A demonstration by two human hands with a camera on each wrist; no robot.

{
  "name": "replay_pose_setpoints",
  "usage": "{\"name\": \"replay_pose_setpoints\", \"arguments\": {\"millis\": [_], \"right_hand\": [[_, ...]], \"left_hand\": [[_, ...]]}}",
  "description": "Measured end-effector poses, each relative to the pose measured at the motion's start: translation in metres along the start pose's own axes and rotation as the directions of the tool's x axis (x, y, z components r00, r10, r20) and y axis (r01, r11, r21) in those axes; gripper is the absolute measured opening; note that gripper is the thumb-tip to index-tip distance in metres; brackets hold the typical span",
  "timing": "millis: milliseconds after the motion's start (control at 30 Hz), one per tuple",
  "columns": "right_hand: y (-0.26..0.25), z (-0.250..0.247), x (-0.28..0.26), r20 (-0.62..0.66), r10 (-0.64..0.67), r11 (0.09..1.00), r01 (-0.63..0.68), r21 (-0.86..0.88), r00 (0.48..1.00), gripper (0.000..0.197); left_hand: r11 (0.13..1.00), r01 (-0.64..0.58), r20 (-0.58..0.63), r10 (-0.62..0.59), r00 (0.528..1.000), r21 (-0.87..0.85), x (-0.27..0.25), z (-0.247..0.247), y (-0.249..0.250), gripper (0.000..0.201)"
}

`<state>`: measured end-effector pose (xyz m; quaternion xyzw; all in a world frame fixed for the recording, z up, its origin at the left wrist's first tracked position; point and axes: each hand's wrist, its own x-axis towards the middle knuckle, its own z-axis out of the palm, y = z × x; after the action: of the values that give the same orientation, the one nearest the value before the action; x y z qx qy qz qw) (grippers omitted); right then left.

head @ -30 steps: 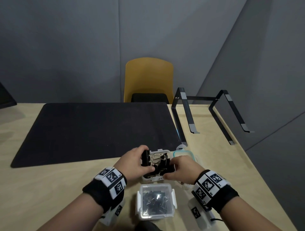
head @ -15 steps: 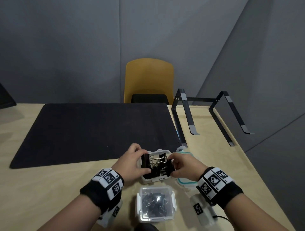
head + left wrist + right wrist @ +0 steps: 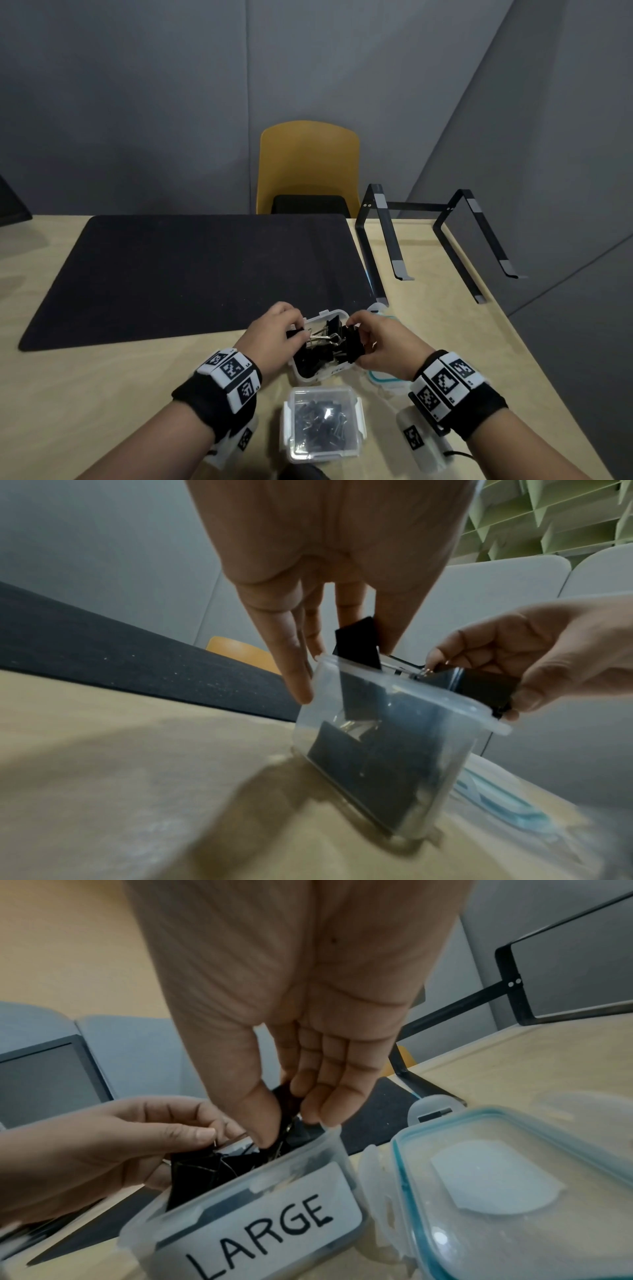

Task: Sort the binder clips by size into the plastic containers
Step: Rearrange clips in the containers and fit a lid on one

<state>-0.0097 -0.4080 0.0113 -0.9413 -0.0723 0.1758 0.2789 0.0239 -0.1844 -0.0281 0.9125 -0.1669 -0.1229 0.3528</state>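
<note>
A clear container (image 3: 320, 371) labelled LARGE (image 3: 274, 1218) holds several big black binder clips (image 3: 337, 341). My left hand (image 3: 297, 329) reaches into its left side and pinches a black clip (image 3: 358, 642) between thumb and fingers; the little finger (image 3: 294, 669) hangs outside the wall. At the right rim my right hand (image 3: 357, 340) pinches another big black clip (image 3: 486, 691), thumb (image 3: 255, 1118) against fingers. Silver wire handles (image 3: 323, 339) show between the two hands. Nearer me stands a second clear container (image 3: 322, 425) full of small black clips.
A clear lid with a teal seal (image 3: 496, 1177) lies just right of the LARGE container. A black desk mat (image 3: 191, 270) covers the table behind it. A black metal stand (image 3: 387, 246) is at the back right, a yellow chair (image 3: 308, 164) beyond the table.
My right hand rose from the container's front right corner to its right rim, gripping a clip. My left hand's fingers shifted over the clip at the left side.
</note>
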Motion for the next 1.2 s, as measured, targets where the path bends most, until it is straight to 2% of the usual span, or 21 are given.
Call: {"name": "replay_pose_setpoints", "arguments": {"millis": [133,200,267,400,567,667,767,833,900,967,1000,1200], "right_hand": [[0.003,-0.002,0.002,-0.027,-0.028,0.999,0.027,-0.025,0.999,0.052],[0.003,-0.003,0.004,-0.015,-0.019,0.999,0.018,-0.027,1.000,0.052],[0.002,-0.004,0.007,0.008,-0.008,1.000,0.008,-0.018,1.000,0.051],[0.000,-0.008,0.007,0.001,0.004,0.999,-0.004,-0.043,1.000,0.050],[0.005,-0.012,0.005,-0.026,-0.012,1.000,0.012,-0.011,1.000,0.052],[0.010,-0.009,0.005,0.009,0.042,0.998,-0.043,0.042,0.999,0.051],[0.012,-0.006,0.005,0.013,0.089,0.994,-0.090,0.056,0.996,0.049],[0.010,-0.005,0.004,0.018,0.088,0.996,-0.089,0.031,0.996,0.047],[0.006,-0.003,0.001,0.017,0.082,0.997,-0.082,0.012,0.997,0.046],[0.003,-0.002,-0.002,0.014,0.083,0.996,-0.083,0.021,0.996,0.046],[0.003,-0.002,-0.002,0.008,0.084,0.996,-0.084,0.032,0.996,0.046],[0.000,-0.012,-0.006,-0.045,0.082,0.990,-0.076,0.119,0.996,0.044]], "left_hand": [[1.000,0.009,0.033,-0.010,0.999,0.028,0.004,0.001,0.000,0.013],[0.999,-0.012,0.047,0.010,0.999,0.045,0.004,0.004,0.001,0.021],[1.000,-0.017,0.027,0.017,0.999,0.017,0.003,0.007,0.000,0.029],[1.000,-0.016,0.023,0.017,1.000,-0.021,0.003,0.008,0.000,0.028],[1.000,0.004,0.159,-0.008,0.987,0.025,0.004,0.003,0.000,0.038],[1.000,0.013,0.258,-0.006,0.966,-0.028,0.005,0.000,-0.001,0.040],[1.000,-0.025,0.283,0.022,0.959,0.009,0.007,0.001,-0.005,0.040],[0.998,-0.055,0.247,0.043,0.968,0.040,0.007,0.001,-0.007,0.039],[0.992,-0.112,0.126,0.104,0.987,0.059,0.005,0.001,-0.006,0.038],[0.982,-0.180,-0.007,0.180,0.984,0.060,0.002,-0.001,-0.006,0.038],[0.977,-0.202,-0.037,0.205,0.978,0.075,0.001,-0.002,-0.007,0.037],[0.966,-0.188,-0.029,0.196,0.980,0.177,0.001,-0.008,-0.008,0.031]]}}
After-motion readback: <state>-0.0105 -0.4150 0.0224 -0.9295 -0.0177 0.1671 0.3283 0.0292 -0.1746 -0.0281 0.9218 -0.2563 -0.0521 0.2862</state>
